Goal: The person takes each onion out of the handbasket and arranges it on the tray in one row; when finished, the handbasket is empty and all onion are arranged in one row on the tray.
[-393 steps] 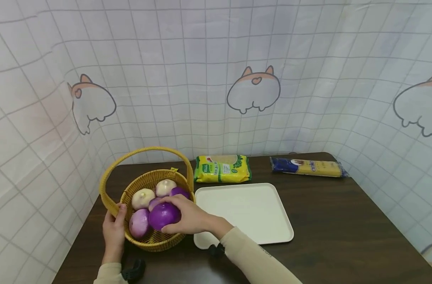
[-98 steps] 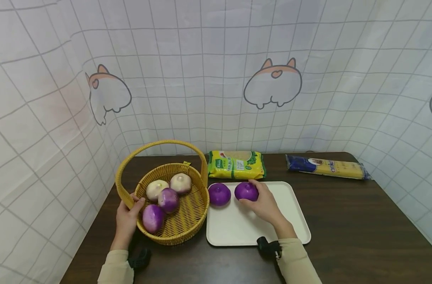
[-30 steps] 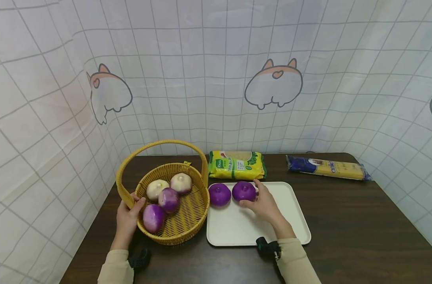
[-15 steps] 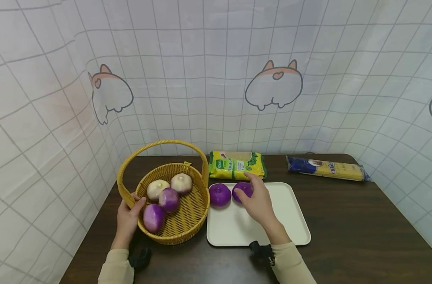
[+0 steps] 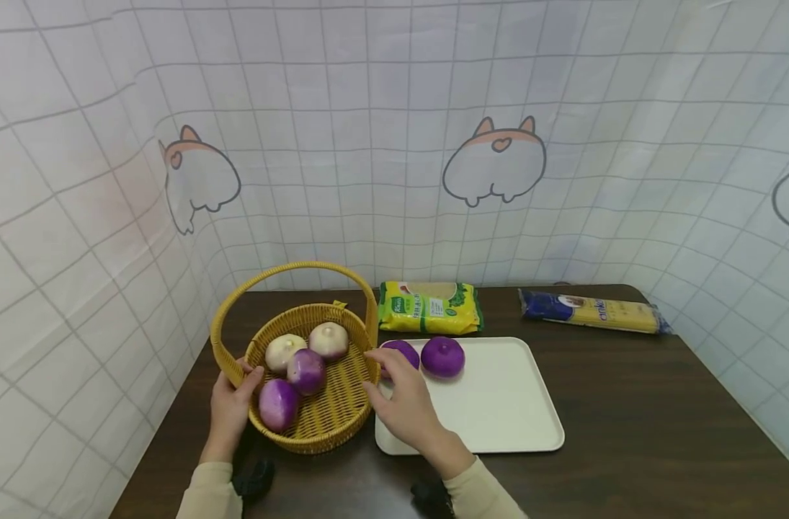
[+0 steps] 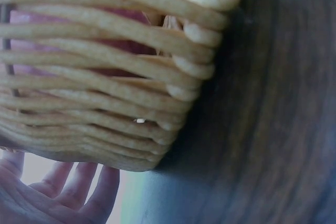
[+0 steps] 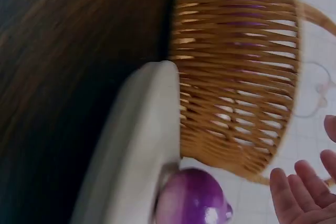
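My left hand [image 5: 230, 411] grips the left rim of a yellow wicker basket [image 5: 323, 443], thumb at the foot of its arched handle. In the left wrist view its fingers [image 6: 100, 192] lie against the outer side of the weave. Inside the basket are several onions, two pale-topped and two purple, one being the front purple onion [image 5: 279, 405]. My right hand [image 5: 407, 404] is over the tray's left edge by the basket's right rim, thumb and fingers spread apart, holding nothing. Behind it a purple onion [image 5: 402, 351] is partly hidden; another purple onion [image 5: 442, 357] sits beside it on the white tray [image 5: 498, 404].
A yellow-green Knorr packet [image 5: 429, 308] lies behind the tray. Farther right is a long packet of spaghetti [image 5: 594, 311] with a blue end. The dark wooden table [image 5: 627, 432] meets a white grid-patterned curtain [image 5: 336, 144] at the back and sides.
My right hand has let go of the second purple onion on the tray and moved left toward the basket. Earlier it took purple onions from the basket. My left hand stays on the rim.
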A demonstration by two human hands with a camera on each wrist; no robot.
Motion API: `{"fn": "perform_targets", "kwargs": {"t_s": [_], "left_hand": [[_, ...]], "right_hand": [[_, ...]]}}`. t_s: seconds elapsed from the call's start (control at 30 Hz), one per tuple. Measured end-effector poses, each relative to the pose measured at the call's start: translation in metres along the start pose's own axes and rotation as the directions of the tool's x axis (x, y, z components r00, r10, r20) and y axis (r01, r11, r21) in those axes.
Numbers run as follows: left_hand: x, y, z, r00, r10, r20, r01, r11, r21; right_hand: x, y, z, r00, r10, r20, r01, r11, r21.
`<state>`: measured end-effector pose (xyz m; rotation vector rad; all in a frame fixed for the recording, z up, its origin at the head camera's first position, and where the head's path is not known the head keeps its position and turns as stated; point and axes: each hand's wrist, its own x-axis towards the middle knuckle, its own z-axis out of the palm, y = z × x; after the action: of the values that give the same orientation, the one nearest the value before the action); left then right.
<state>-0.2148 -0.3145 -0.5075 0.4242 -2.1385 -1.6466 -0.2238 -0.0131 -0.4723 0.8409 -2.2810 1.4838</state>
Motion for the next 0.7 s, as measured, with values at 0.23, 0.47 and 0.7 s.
{"fn": "perform_targets", "kwargs": {"t_s": [0.23,0.47,0.7], "left_hand": [[-0.001,0.002,0.0,1.0,0.015,-0.011,-0.015,1.0,0.0],[-0.002,0.003,0.001,0.999,0.028,-0.02,-0.027,1.0,0.013],[-0.002,0.002,0.001,0.999,0.035,-0.023,-0.035,0.999,0.001]], "right_hand": [[0.012,-0.005,0.021,0.997,-0.03,0.068,0.036,0.996,-0.086],[0.028,-0.012,0.045,0.975,0.071,0.213,-0.019,0.971,-0.237],[0.039,-0.019,0.059,0.93,0.192,0.312,-0.064,0.923,-0.378]]}}
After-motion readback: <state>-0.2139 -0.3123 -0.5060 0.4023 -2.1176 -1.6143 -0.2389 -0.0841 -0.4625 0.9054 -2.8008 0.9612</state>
